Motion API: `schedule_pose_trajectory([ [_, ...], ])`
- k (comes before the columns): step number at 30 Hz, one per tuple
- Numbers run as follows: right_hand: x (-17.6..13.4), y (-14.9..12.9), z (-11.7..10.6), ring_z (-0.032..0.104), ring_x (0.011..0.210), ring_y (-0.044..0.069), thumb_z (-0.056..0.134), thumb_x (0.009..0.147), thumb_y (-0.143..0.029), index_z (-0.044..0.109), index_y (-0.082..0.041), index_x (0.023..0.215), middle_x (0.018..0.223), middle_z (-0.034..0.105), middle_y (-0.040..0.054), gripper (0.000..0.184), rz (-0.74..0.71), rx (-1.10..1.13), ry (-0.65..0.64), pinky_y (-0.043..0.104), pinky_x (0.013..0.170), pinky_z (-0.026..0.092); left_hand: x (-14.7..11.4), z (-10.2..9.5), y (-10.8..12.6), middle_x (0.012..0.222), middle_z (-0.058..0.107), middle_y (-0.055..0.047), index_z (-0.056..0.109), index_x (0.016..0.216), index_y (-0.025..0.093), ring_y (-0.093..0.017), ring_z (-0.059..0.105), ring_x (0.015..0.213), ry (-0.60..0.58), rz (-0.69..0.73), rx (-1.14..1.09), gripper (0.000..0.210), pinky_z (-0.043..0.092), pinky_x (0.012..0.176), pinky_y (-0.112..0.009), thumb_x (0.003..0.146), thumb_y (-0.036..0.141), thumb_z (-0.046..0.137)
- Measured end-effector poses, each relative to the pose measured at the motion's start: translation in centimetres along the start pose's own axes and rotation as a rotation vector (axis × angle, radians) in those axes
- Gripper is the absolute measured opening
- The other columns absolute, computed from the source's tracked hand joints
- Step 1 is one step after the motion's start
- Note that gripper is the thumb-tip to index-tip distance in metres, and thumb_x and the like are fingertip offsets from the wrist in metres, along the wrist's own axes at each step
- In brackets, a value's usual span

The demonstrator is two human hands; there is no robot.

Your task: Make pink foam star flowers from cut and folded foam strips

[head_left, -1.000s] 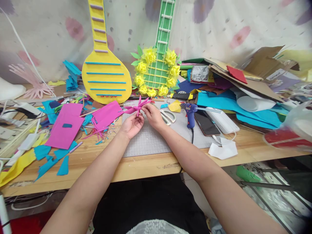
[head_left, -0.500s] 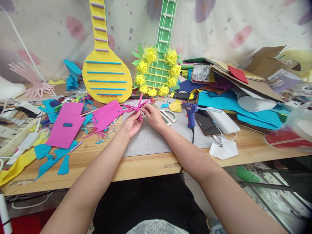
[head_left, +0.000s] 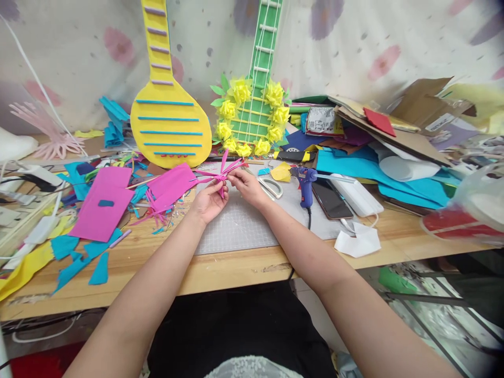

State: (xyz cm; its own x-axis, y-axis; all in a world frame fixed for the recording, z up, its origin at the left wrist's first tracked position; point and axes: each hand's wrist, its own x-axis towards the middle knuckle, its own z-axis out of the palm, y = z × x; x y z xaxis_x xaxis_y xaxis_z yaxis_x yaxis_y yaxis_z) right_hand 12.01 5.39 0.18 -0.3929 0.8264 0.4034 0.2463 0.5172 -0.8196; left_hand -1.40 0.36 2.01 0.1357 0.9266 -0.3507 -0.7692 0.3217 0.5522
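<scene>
A magenta paper flower [head_left: 222, 172] with narrow, pointed petals is held up over the grey cutting mat [head_left: 232, 231]. My left hand [head_left: 209, 201] is closed around its base from below. From the right, my right hand [head_left: 247, 186] pinches one of its petals between thumb and fingers. Just beyond my right hand lie scissors [head_left: 271, 188], partly hidden by it. Left of my hands rests a magenta sheet [head_left: 171, 185] with thin cut strips beside it.
A yellow paper guitar [head_left: 169, 123] and a green one [head_left: 252, 118] with yellow flowers lean at the back. To the right are a blue glue gun [head_left: 305, 188], a phone [head_left: 333, 198], a white power bank [head_left: 356, 194] and piled card [head_left: 362, 168]. Blue scraps [head_left: 99, 269] lie left.
The view has shifted slightly, so the things on the table sit a little further left. Both hands keep hold of the magenta flower, with barely any movement.
</scene>
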Motion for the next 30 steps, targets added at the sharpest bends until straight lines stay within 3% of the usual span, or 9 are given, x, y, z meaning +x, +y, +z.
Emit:
schedule_pose_trajectory([
  [9,0.2,0.0,-0.1,0.050,0.072,0.012,0.043,0.087,-0.045,0.052,-0.019,0.076,0.075,0.055,0.0010,0.029,0.027,0.043,-0.018,0.025,0.068,0.042,0.4,0.1,-0.1,0.066,0.061,0.000,0.061,0.078,0.013,-0.005,0.057,0.059,0.033,0.009,-0.020,0.014,0.049,0.056,-0.014,0.085,0.010,0.049],
  [14,0.1,-0.1,-0.1,0.053,0.080,0.014,0.044,0.088,-0.040,0.056,-0.019,0.078,0.083,0.060,0.0029,0.026,-0.036,-0.010,-0.030,0.027,0.076,0.043,0.4,0.2,-0.2,0.062,0.059,0.000,0.060,0.075,0.013,-0.005,0.056,0.057,0.057,-0.001,-0.035,0.020,0.049,0.057,-0.014,0.088,0.013,0.045],
  [21,-0.3,-0.4,0.5,0.053,0.078,0.014,0.045,0.088,-0.033,0.055,-0.018,0.077,0.082,0.060,0.0031,0.021,-0.031,-0.084,-0.013,0.027,0.074,0.041,0.7,0.1,-0.3,0.058,0.056,0.001,0.058,0.072,0.012,-0.004,0.055,0.053,0.048,0.008,0.039,0.024,0.047,0.053,-0.014,0.089,0.016,0.042],
  [24,-0.5,-0.8,0.7,0.052,0.076,0.015,0.044,0.088,-0.030,0.053,-0.019,0.077,0.080,0.060,0.0029,0.019,0.042,-0.166,0.038,0.027,0.071,0.039,0.7,0.0,-0.2,0.060,0.059,0.001,0.060,0.075,0.013,-0.006,0.056,0.054,0.111,0.099,0.306,0.020,0.048,0.055,-0.017,0.087,0.017,0.044],
  [28,-0.4,-0.8,0.4,0.052,0.077,0.016,0.044,0.088,-0.027,0.052,-0.019,0.078,0.082,0.061,0.0038,0.015,0.093,-0.261,0.068,0.027,0.071,0.037,0.1,-0.6,1.1,0.048,0.053,0.001,0.057,0.061,0.016,-0.010,0.049,0.043,0.319,0.279,1.072,0.028,0.040,0.045,-0.022,0.082,0.035,0.054],
  [30,-0.3,-0.6,0.2,0.052,0.077,0.016,0.044,0.088,-0.026,0.053,-0.019,0.079,0.082,0.061,0.0038,0.015,0.105,-0.286,0.072,0.027,0.070,0.037,-0.3,-1.0,2.0,0.046,0.049,0.002,0.054,0.056,0.017,-0.011,0.046,0.044,0.434,0.477,1.330,0.035,0.037,0.046,-0.024,0.078,0.044,0.057],
])
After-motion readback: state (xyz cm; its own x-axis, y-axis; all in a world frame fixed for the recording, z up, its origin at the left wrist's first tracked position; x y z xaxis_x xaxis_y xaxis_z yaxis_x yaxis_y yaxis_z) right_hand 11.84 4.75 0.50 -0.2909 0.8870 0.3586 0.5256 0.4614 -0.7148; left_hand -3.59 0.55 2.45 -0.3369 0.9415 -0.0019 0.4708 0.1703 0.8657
